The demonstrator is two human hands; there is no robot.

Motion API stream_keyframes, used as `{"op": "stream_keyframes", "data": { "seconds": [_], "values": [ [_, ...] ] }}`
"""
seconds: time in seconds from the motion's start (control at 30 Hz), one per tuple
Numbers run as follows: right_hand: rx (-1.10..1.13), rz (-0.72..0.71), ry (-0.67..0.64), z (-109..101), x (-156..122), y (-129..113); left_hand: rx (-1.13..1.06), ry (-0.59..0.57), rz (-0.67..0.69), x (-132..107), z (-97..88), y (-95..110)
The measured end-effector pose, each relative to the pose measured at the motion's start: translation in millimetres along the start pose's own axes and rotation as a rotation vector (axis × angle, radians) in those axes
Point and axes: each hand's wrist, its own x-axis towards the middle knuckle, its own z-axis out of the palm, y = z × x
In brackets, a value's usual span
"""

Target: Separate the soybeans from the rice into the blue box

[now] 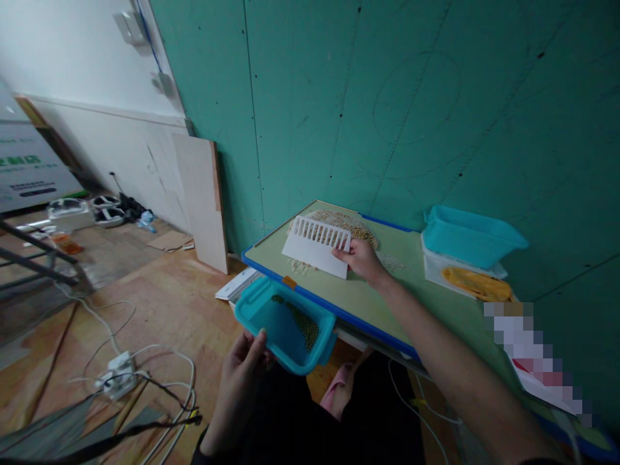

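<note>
My left hand (248, 354) grips the near rim of a blue plastic basin (278, 323), thumb on top, just below the table edge. Small green beans (304, 324) lie along one side inside it. My right hand (359, 257) is closed on the right end of a white slotted scraper (312, 250), which leans over the green tabletop (387, 294). Behind the scraper spreads a pile of pale grains and tan beans (361, 227), partly hidden by it. A few pale grains (301, 265) lie at its lower edge.
At the table's right stands another blue basin (469, 236) on a white tray, beside a yellow cloth-like item (477, 283). A green wall (310, 129) rises behind the table. Leaning against it is a board (201, 200). A power strip with cables (119, 374) lies on the floor at left.
</note>
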Motion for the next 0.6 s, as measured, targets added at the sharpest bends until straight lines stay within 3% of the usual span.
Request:
{"op": "stream_keyframes", "data": {
  "seconds": [0.33,0.6],
  "values": [
    [0.082,0.076,-0.065,6,-10,-19,-0.020,-0.016,0.010,1,-2.8,-3],
    [0.113,0.082,-0.053,7,-10,-17,-0.026,-0.019,0.004,2,-4.1,-6]
  ]
}}
